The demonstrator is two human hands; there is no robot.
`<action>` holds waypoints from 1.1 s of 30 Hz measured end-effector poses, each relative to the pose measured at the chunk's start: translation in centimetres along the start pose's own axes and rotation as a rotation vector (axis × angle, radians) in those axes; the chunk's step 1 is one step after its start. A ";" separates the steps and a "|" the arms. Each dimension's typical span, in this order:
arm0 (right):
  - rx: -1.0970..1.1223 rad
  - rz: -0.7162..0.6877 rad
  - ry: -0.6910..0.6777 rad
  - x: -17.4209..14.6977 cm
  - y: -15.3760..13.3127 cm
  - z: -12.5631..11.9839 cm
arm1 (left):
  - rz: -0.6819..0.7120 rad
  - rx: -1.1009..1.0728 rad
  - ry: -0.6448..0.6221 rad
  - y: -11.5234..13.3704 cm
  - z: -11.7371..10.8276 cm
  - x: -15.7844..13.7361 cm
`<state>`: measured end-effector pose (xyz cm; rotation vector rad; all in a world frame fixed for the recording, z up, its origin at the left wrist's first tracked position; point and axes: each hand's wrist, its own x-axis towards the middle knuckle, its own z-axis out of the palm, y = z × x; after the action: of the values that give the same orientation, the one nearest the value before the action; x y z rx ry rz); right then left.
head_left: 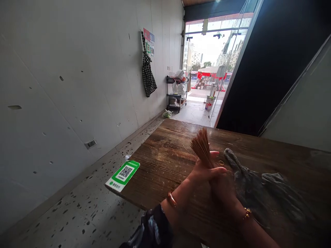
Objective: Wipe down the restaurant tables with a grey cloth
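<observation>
A bundle of thin brown sticks (202, 146) stands up between my two hands above the wooden table, its upper ends fanned out. My left hand (202, 171) is closed around the lower part of the bundle, its thumb stretched to the right. Just beside and below it, my right hand (221, 184) presses in at the bundle's lower end; the lower stick ends are hidden by the hands. On the table beyond my right hand lies a small yellowish rubber band (221, 162). A crumpled grey cloth (248, 182) lies to the right, close to my right wrist.
A green-and-white QR code card (123, 175) lies at the left edge of the dark wooden table (157, 165). Beyond stand a black cart (177, 93) with bags and a bucket (209, 102) by the glass doorway. A checked apron (148, 74) hangs on the left wall.
</observation>
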<state>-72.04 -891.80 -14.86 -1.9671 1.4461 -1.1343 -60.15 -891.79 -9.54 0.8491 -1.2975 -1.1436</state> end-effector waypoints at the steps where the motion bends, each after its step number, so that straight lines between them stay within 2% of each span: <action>1: -0.021 0.010 -0.019 0.0 0.0 0.3 | -0.045 -0.027 0.007 -0.2 0.2 0.1; 3: 0.000 0.047 -0.034 0.0 -0.2 0.5 | -0.134 -0.121 -0.016 -0.7 0.4 0.4; 6: 0.252 0.101 -0.078 0.3 -0.7 0.2 | -0.206 -0.302 -0.064 -1.3 0.4 0.7; 9: 0.563 0.156 -0.201 0.7 -1.1 -0.6 | -0.288 -0.326 -0.164 -1.1 0.2 1.1; 11: 0.655 0.186 -0.294 0.9 -1.5 -1.0 | -0.328 -0.278 -0.231 -0.8 0.1 1.2; 13: 0.700 0.185 -0.362 1.0 -1.9 -1.4 | -0.305 -0.233 -0.243 -0.3 0.1 1.2; 17: 0.779 0.075 -0.422 1.2 -2.6 -2.1 | -0.242 -0.221 -0.149 0.0 0.3 1.2; 20: 0.572 -0.047 -0.412 1.5 -2.1 -3.0 | -0.262 -0.328 -0.006 -0.5 -0.3 1.7; 24: -0.030 -0.088 -0.040 2.4 1.2 -4.3 | -0.256 -0.575 0.219 -1.0 -1.8 2.6; 26: -0.237 -0.091 0.058 2.8 3.5 -4.6 | -0.277 -0.674 0.305 -1.3 -2.3 2.9; 30: -0.409 -0.037 0.054 3.4 6.7 -4.3 | -0.307 -0.714 0.353 -1.9 -2.6 2.9; 33: -0.460 0.030 0.043 3.5 7.2 -3.9 | -0.301 -0.722 0.378 -2.3 -2.7 2.9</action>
<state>-78.87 -897.10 -16.80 -2.2166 1.8842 -0.8911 -58.13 -895.47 -11.27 0.6719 -0.3914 -1.4674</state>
